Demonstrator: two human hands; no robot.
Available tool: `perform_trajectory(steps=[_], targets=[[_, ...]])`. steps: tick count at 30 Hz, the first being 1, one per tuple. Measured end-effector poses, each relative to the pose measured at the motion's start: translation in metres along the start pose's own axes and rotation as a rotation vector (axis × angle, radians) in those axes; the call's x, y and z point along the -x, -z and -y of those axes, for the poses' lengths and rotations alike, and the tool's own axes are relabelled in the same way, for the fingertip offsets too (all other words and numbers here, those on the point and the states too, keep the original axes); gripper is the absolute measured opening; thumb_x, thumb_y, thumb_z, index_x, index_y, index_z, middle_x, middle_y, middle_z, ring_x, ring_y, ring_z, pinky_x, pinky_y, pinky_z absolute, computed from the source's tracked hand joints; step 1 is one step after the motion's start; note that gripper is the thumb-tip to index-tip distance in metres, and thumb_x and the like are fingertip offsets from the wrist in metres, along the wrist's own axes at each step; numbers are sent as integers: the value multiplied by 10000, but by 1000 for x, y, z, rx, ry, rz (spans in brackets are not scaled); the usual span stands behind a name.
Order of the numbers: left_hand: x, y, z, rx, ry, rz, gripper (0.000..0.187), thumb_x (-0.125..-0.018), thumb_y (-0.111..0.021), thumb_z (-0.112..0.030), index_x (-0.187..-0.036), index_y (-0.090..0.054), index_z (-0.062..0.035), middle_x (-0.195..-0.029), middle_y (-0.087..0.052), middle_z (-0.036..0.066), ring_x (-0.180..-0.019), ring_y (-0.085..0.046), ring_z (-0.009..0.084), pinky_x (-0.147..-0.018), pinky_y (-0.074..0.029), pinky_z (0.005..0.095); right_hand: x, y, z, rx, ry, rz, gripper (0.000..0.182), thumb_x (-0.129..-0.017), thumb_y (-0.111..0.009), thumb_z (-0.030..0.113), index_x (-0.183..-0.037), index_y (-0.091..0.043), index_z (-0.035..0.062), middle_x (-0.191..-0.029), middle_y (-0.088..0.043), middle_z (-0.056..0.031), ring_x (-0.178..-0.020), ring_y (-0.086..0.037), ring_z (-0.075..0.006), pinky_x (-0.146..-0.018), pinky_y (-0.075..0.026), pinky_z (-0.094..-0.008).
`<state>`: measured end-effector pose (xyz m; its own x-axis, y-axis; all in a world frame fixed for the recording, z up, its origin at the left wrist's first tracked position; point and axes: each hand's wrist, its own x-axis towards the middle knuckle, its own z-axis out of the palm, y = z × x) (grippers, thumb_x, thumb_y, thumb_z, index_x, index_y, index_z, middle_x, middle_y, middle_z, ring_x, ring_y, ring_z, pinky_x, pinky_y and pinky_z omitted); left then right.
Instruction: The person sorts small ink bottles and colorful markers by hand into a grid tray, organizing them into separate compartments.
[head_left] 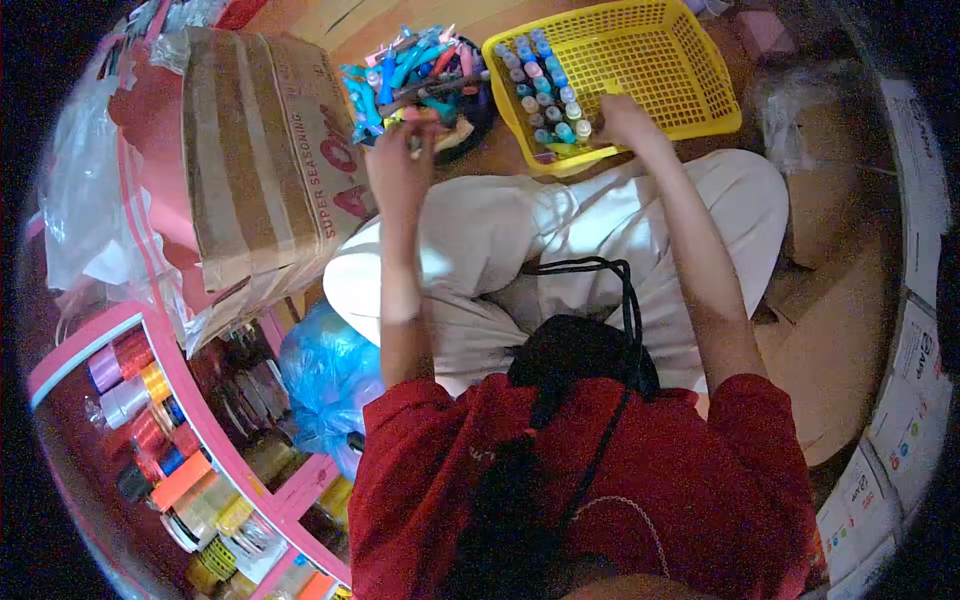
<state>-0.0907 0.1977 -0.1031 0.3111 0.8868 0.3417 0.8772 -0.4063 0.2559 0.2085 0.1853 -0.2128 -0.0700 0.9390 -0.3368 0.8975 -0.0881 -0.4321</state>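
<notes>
A yellow plastic basket [690,60] lies at the top, with rows of small capped bottles [545,90] in blue, grey, pink and white along its left side. My right hand [622,122] reaches over the basket's near edge, beside the bottles, its fingers bent round something yellow that is too small to name. To the left, a dark round container [478,122] is heaped with teal, blue, pink and red tube-like pieces [415,65]. My left hand [405,150] is at the near edge of that heap, blurred, and what its fingers hold cannot be made out.
A large cardboard box [245,160] stands at the left. Below it are a blue plastic bag [325,370] and a pink shelf [240,455] with ribbon rolls. White printed boxes [905,370] line the right edge, near brown cardboard [825,350]. My crossed legs fill the middle.
</notes>
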Motion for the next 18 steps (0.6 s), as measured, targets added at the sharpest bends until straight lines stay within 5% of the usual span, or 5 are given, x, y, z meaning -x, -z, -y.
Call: perform_trajectory(steps=[5, 10, 13, 15, 18], targets=[[-8, 17, 42, -141, 281, 134, 206, -808, -582, -263, -854, -648, -73, -831, -621, 165, -762, -603, 336, -642, -466, 422, 22, 40, -14, -104, 26, 22, 512, -570, -796, 252, -946, -572, -14, -954, -586, -208, -915, -561, -357, -797, -459, -395], [-22, 5, 68, -388, 360, 151, 216, -789, -598, -267, -868, -656, -74, -792, -626, 169, -743, -607, 342, -638, -471, 431, 31, 59, -28, -113, -62, -132, 286, -648, -736, 199, -838, -659, 0, -831, -655, -152, -792, -628, -289, -748, -483, -370], [-23, 6, 61, -108, 209, 356, 213, -755, -623, -236, -876, -655, -64, -784, -630, 178, -746, -613, 339, -641, -476, 434, 22, 57, -33, -29, -125, -114, 310, -661, -727, 207, -888, -658, 8, -863, -651, -163, -803, -629, -287, -752, -481, -377], [-23, -6, 60, 175, 543, 452, 204, -704, -654, -175, -879, -662, -71, -794, -634, 183, -760, -623, 321, -642, -482, 431, 20, 56, -31, -74, -114, -80, 298, -678, -716, 219, -886, -661, 12, -869, -649, -172, -804, -630, -290, -754, -481, -378], [-1, -66, 131, 412, 458, 516, 253, -651, -689, -113, -900, -661, -82, -824, -637, 177, -770, -626, 310, -645, -486, 406, 27, 65, -20, -104, -98, -76, 278, -702, -699, 239, -867, -666, 17, -858, -646, -183, -798, -629, -296, -752, -482, -381]])
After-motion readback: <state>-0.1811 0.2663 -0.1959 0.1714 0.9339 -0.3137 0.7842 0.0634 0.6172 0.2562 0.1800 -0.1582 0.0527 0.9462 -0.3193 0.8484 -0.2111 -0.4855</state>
